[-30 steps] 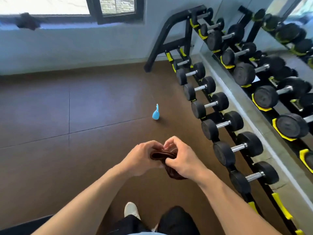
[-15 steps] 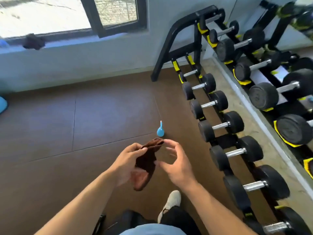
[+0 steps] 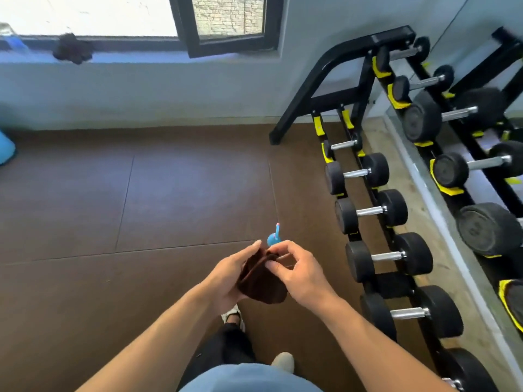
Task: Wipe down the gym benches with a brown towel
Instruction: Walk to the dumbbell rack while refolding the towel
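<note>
Brown gym flooring (image 3: pixel 169 193) spreads beyond both hands: the left hand (image 3: pixel 226 274) cradles the brown towel (image 3: pixel 260 281) while the right hand (image 3: pixel 297 271) pinches its near edge, probably folding a wiping pad.

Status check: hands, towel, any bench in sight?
Left hand holds brown towel; right hand pinches its top edge. No bench in view. Dumbbell rack on right.
</note>
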A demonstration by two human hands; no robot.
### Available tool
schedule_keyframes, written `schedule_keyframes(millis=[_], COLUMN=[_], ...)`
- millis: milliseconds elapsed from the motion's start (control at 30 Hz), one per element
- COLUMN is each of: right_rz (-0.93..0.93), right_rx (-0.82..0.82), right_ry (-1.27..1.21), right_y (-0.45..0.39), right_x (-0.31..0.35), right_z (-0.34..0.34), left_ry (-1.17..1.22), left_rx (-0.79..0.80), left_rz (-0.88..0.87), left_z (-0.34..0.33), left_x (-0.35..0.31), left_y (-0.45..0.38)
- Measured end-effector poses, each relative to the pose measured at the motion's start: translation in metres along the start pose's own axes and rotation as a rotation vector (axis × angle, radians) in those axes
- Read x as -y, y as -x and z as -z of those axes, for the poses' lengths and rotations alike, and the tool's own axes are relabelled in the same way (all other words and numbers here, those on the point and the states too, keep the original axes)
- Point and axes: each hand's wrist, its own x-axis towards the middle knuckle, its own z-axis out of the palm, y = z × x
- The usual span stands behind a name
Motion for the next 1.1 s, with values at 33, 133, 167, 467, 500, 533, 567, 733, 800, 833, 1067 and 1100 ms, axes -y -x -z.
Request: schedule_keyframes(millis=[33,133,167,467,500,533,567,733,800,833,1067,1100], right_rz=[0.004,0.056,0.089,0.147,0.156,0.165,0.168,0.164,0.155,0.143,-0.035,-0.047], right_rx=[-0.004,-0.012,-0.022,0.126,0.137,0.137,0.133,0.092,0.091,0.092,0.200,0.235], right_ry=[-0.004,0.012,0.035,0.332,0.339,0.344,0.345,0.291,0.261,0.259,0.244,0.261], right_y=[-0.011,-0.040,-0.049,-0.105,-0.112,-0.121,-0.130,-0.175,-0.188,-0.193,-0.216,-0.218], right_x=[0.001,0.006,0.009,0.043,0.048,0.052,0.057,0.068,0.071,0.072,0.069,0.068], right_z=[-0.002,-0.011,-0.014,-0.013,-0.011,-0.008,-0.005,0.018,0.027,0.031,0.069,0.073], left_ry=[0.003,0.064,0.087,-0.713,-0.702,-0.697,-0.697,-0.766,-0.762,-0.743,-0.629,-0.631], left_rx=[-0.008,-0.088,-0.121,-0.684,-0.659,-0.648,-0.639,-0.416,-0.332,-0.319,-0.236,-0.219], left_rz=[0.024,0.066,0.051,-0.547,-0.613,-0.651,-0.673,-0.706,-0.708,-0.708,-0.676,-0.668], left_z=[0.005,0.020,0.024,0.073,0.074,0.076,0.077,0.073,0.064,0.059,0.021,0.018], left_x=[-0.011,-0.038,-0.046,-0.110,-0.117,-0.124,-0.131,-0.153,-0.158,-0.160,-0.173,-0.175], left_y=[-0.009,-0.039,-0.047,-0.077,-0.077,-0.080,-0.082,-0.094,-0.099,-0.101,-0.113,-0.115])
